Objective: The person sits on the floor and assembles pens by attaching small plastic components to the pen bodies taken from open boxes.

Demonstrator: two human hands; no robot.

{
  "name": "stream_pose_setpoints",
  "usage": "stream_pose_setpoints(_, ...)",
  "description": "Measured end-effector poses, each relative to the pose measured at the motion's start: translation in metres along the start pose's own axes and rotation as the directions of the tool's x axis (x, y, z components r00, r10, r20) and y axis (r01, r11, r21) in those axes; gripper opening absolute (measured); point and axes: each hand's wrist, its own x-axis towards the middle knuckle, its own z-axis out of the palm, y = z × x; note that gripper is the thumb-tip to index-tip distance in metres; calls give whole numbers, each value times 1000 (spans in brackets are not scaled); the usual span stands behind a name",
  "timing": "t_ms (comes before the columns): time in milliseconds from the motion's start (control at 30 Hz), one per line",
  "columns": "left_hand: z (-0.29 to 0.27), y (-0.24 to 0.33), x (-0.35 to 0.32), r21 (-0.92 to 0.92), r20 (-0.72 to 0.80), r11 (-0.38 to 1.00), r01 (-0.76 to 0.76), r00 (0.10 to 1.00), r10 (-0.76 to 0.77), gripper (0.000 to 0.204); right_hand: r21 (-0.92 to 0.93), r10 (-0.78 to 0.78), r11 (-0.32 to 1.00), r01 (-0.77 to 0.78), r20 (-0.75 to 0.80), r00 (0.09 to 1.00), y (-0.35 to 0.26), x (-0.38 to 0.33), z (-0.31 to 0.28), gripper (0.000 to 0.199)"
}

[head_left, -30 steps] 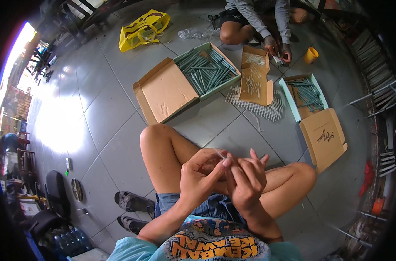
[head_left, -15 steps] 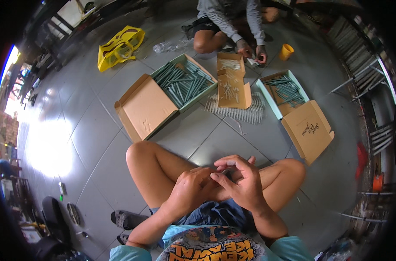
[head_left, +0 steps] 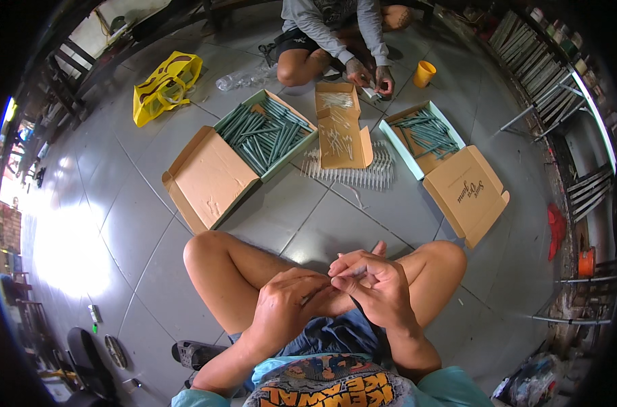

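Note:
Above my crossed legs, my left hand [head_left: 286, 302] and my right hand [head_left: 376, 283] meet with fingertips pinched together. Whatever lies between them is too small and hidden to name. In front of me an open cardboard tray [head_left: 360, 157] holds small whitish, clear pieces. Beside it, a dense row of clear slim pieces [head_left: 349, 178] lies on the floor. To the left stands an open box [head_left: 291, 160] full of dark green sticks [head_left: 262, 136]. On the right a second open box [head_left: 457, 139] holds fewer green sticks [head_left: 427, 131].
Across from me a seated person [head_left: 332, 41] handles a small whitish thing. An orange cup [head_left: 424, 73] stands near that person. A yellow bag [head_left: 160, 91] and crumpled clear plastic [head_left: 246, 76] lie at the far left. Metal racks [head_left: 559, 102] line the right side.
The view has shifted, so the boxes and bag appear farther left. My hands stay together over my lap, the fingertips slightly repositioned.

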Motion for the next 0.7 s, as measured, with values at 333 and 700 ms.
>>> stream_pose_setpoints(333, -4, 10, -12, -83, 44, 993, 87, 996, -84, 14, 272, -71, 957, 96, -103, 992, -19, -9, -14, 4)
stream_pose_setpoints(700, -14, 4, -8, -255, -170, 944, 210, 951, -258, 32, -57, -144, 989, 136, -173, 974, -27, -2, -26, 12)
